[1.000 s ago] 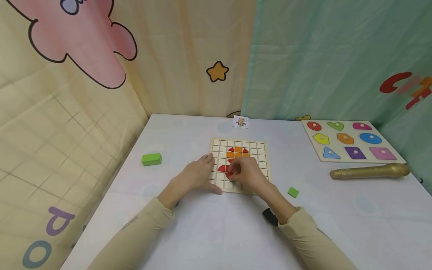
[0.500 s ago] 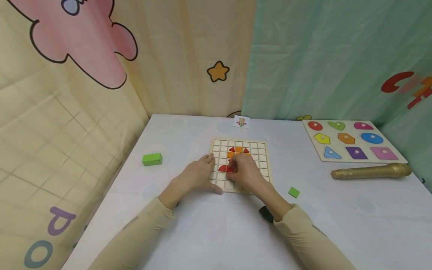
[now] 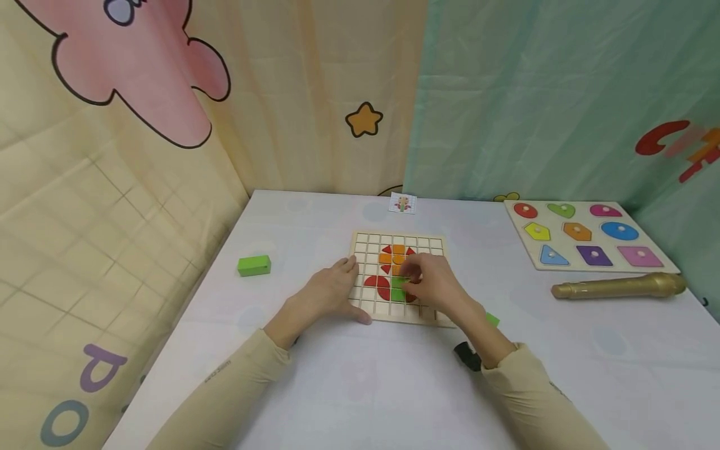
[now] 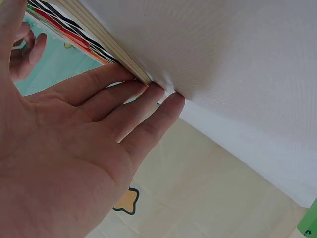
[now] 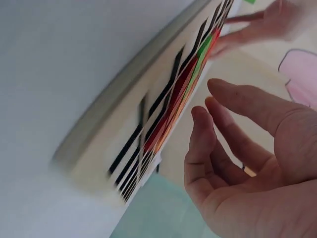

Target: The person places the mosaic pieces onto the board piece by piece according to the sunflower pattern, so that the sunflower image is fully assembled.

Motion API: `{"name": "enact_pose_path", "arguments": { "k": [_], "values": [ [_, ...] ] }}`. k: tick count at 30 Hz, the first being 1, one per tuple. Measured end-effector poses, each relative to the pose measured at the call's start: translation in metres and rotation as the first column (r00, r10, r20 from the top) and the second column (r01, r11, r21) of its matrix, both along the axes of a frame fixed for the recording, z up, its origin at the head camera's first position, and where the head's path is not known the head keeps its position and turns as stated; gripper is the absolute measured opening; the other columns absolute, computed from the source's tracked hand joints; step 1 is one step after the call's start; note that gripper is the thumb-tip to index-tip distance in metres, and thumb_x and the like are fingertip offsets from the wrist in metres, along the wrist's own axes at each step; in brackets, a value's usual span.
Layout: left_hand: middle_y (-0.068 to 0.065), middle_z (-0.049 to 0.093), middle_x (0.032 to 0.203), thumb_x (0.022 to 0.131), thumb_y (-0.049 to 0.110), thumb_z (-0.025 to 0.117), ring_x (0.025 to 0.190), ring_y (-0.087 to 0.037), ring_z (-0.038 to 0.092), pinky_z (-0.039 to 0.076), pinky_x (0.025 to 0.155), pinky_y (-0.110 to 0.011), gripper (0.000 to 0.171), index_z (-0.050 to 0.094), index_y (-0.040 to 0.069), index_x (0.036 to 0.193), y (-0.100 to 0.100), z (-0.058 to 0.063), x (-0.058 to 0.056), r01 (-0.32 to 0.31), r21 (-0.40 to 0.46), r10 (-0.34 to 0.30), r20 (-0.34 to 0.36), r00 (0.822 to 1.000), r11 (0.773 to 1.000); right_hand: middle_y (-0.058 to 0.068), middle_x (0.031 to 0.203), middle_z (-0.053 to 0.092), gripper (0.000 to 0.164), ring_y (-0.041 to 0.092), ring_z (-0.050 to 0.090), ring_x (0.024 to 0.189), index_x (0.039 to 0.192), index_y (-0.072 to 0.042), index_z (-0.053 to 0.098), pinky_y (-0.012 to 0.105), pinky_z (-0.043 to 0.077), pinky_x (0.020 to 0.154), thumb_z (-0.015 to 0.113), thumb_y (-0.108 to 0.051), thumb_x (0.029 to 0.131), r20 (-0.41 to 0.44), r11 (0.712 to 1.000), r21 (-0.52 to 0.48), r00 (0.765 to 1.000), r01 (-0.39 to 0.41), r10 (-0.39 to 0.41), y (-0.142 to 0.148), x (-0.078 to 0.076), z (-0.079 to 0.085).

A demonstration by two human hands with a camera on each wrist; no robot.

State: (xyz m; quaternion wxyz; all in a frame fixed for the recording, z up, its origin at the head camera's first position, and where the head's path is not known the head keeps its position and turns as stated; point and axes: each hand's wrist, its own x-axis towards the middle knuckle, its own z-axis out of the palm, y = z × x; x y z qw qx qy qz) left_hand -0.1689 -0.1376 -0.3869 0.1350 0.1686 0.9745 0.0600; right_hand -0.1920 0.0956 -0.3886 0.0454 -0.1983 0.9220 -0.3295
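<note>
A wooden grid board (image 3: 368,306) lies on the table with flat coloured pieces in its cells. Orange tiles (image 3: 398,249) form its upper middle; green tiles (image 3: 398,294) run below, with rounded red pieces (image 3: 377,285) on both sides. My left hand (image 3: 326,290) rests at the board's left edge, and in the left wrist view its extended fingers (image 4: 148,121) touch the board's side and the tablecloth. Over the board's right half hovers my right hand (image 3: 435,284), covering some cells. The right wrist view shows its thumb and fingers (image 5: 237,94) bent and apart, nothing between them.
Left of the board lies a green block (image 3: 254,265). A small green tile (image 3: 492,319) is partly behind my right forearm. Behind the board stands a picture card (image 3: 402,203). A shape puzzle (image 3: 529,247) and a gold microphone-shaped object (image 3: 619,287) lie at the right.
My right hand has moved right across the board, uncovering the green tiles and more of the red pieces on the left. The left hand stays in place.
</note>
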Motion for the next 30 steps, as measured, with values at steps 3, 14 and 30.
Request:
{"name": "enact_pose_path", "arguments": {
  "k": [3,14,30],
  "values": [
    [-0.019,0.026,0.173,0.077,0.064,0.087,0.16,-0.035,0.027,0.035,0.126,-0.05,0.123,0.031,-0.004,0.163,0.0,0.0,0.0,0.004,0.002,-0.004,0.002,1.0,1.0,0.007,0.1,0.073,0.018,0.023,0.063,0.092,0.106,-0.006,0.077,0.035,0.056,0.078,0.081,-0.004,0.089,0.004,0.999,0.04,1.0,-0.012,0.012,0.018,-0.002,-0.001],
    [-0.017,0.025,0.174,0.077,0.064,0.087,0.161,-0.033,0.026,0.033,0.127,-0.049,0.123,0.03,-0.002,0.164,0.001,0.001,0.0,-0.014,-0.001,0.014,0.003,1.0,1.0,0.009,0.109,0.073,0.026,0.026,0.063,0.101,0.111,-0.007,0.08,0.043,0.055,0.089,0.085,-0.007,0.086,-0.049,0.983,0.093,0.986,-0.156,0.161,0.029,-0.008,-0.005],
    [-0.017,0.026,0.174,0.076,0.062,0.088,0.161,-0.034,0.027,0.034,0.126,-0.051,0.122,0.031,-0.002,0.163,0.002,0.0,0.0,-0.016,0.008,0.016,0.006,1.0,1.0,0.008,0.108,0.071,0.029,0.026,0.062,0.099,0.114,-0.008,0.079,0.04,0.056,0.086,0.084,-0.008,0.086,-0.034,0.983,0.106,0.988,-0.147,0.151,0.034,-0.007,-0.006]
  ]
}}
